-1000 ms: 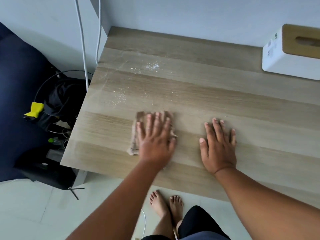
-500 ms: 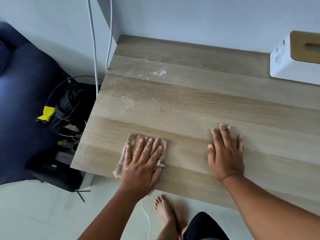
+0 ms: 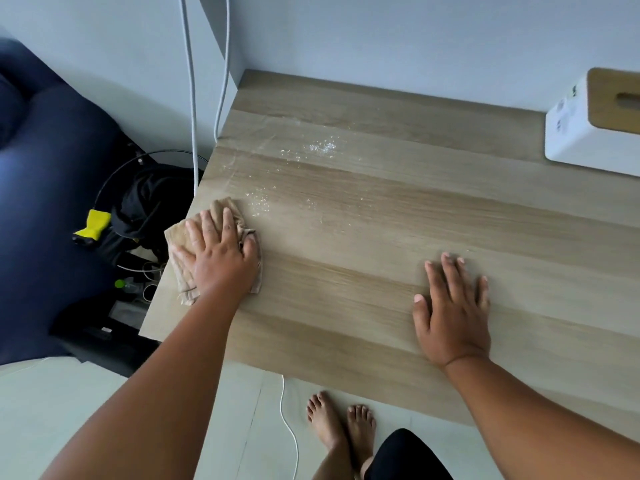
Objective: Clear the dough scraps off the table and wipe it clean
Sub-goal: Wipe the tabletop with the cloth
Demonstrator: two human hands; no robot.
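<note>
My left hand [image 3: 218, 254] presses flat on a crumpled beige cloth [image 3: 225, 207] at the left edge of the light wooden table [image 3: 363, 299]. Its fingers lie spread over the cloth, pointing up and left. White flour specks [image 3: 322, 147] lie scattered on the far left part of the table, and more flour dust [image 3: 259, 202] sits just right of the cloth. My right hand [image 3: 452, 306] rests flat on the bare table to the right, fingers straight, holding nothing.
A white tissue box with a wooden lid [image 3: 595, 123] stands at the far right by the wall. Two white cables [image 3: 192, 98] hang beside the table's left edge. Dark bags and a yellow item [image 3: 93, 226] lie on the floor to the left. My bare feet [image 3: 339, 427] stand below the near edge.
My left hand has slid the cloth from the near middle of the table to its left edge and farther back. My right hand has stayed flat in place.
</note>
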